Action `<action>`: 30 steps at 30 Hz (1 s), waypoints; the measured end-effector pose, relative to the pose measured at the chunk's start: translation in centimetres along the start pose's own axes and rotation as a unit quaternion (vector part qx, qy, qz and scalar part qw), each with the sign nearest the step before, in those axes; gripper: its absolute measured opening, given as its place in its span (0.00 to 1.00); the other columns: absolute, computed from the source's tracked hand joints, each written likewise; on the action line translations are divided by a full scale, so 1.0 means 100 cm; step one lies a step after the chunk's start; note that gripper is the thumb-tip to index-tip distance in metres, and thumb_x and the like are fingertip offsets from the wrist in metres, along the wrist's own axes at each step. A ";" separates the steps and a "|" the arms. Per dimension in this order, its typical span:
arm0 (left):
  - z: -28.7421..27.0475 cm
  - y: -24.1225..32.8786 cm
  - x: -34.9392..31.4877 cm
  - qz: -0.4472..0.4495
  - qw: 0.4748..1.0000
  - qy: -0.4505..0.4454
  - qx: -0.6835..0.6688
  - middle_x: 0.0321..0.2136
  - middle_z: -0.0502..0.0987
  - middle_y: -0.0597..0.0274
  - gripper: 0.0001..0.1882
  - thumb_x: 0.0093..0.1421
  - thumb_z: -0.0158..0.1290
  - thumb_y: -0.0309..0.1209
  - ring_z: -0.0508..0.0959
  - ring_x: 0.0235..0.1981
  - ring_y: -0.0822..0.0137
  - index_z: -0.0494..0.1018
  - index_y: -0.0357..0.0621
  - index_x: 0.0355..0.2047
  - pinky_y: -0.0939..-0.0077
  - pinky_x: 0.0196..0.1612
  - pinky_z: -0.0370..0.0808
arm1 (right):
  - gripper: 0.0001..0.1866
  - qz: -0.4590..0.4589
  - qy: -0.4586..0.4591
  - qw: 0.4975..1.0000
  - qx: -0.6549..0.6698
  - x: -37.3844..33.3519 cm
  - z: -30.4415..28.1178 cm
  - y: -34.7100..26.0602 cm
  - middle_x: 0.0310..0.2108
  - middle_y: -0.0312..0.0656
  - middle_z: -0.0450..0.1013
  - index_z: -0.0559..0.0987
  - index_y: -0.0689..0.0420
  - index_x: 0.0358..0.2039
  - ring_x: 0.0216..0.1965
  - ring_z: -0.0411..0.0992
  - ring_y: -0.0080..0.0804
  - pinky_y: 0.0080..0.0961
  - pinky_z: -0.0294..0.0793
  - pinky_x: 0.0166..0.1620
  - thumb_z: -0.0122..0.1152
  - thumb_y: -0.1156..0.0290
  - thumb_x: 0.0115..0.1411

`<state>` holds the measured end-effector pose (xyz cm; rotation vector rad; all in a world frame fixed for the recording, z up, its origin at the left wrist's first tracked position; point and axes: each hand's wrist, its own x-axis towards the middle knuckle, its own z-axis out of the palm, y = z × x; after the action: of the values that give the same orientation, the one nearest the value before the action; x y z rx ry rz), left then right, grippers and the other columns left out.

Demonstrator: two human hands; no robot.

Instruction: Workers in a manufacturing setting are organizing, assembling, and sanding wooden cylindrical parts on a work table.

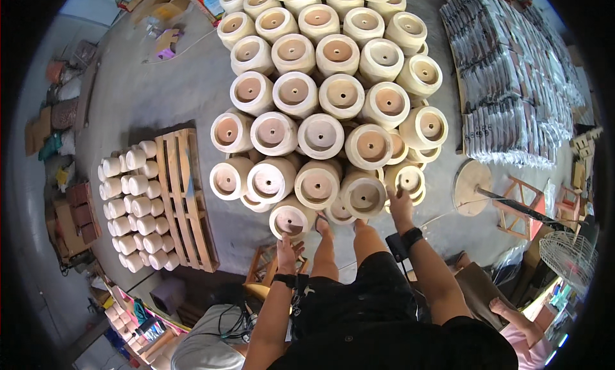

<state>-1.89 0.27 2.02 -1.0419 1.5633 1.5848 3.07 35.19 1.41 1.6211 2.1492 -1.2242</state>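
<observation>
Pale round pots, each with a thick rim and a small hole in its recessed floor, are stacked on their sides in a tall pile before me. My left hand [289,253] is just below the nearest low pot [290,224], palm turned up and fingers apart, its fingertips close to or touching the pot's lower edge. My right hand [401,209] reaches the right side of the pile, fingers bent over the lower rim of another pot [407,178]. Next to that hand sits a greyish-faced pot [364,200]. Dark bands circle both wrists.
Smaller pale pots [138,207] are stacked at left beside an upright wooden pallet [187,200]. Plastic-wrapped flat pieces [512,82] are piled high at far right. A round-based stand [473,187], a wire fan [567,258] and stools [516,207] stand at right. Other people sit behind me on both sides.
</observation>
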 end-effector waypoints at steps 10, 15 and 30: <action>0.004 -0.006 0.023 0.023 0.995 -0.005 -0.100 0.42 0.72 0.53 0.18 0.64 0.43 0.35 0.77 0.37 0.60 0.64 0.34 0.48 0.69 0.39 0.79 | 0.22 0.035 -0.037 0.998 0.034 -0.036 0.049 0.009 0.34 0.53 0.76 0.74 0.67 0.40 0.37 0.75 0.37 0.32 0.72 0.41 0.56 0.59 0.55; 0.018 -0.004 0.016 -0.007 0.984 -0.013 -0.179 0.42 0.73 0.51 0.15 0.62 0.42 0.29 0.77 0.38 0.59 0.66 0.33 0.47 0.67 0.43 0.79 | 0.18 0.045 -0.015 0.988 0.148 -0.044 0.087 0.063 0.18 0.43 0.72 0.76 0.66 0.28 0.16 0.70 0.30 0.29 0.68 0.20 0.56 0.59 0.56; 0.000 -0.003 0.014 -0.049 0.997 -0.038 -0.041 0.37 0.73 0.58 0.25 0.63 0.44 0.51 0.76 0.32 0.63 0.63 0.44 0.49 0.71 0.34 0.77 | 0.24 0.118 -0.149 0.942 0.277 -0.073 0.039 0.030 0.13 0.31 0.61 0.73 0.57 0.32 0.11 0.61 0.20 0.19 0.58 0.13 0.56 0.45 0.58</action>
<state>-2.21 0.23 0.64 -1.0734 1.3851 1.6133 7.25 27.42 1.70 1.6727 1.4539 -1.9582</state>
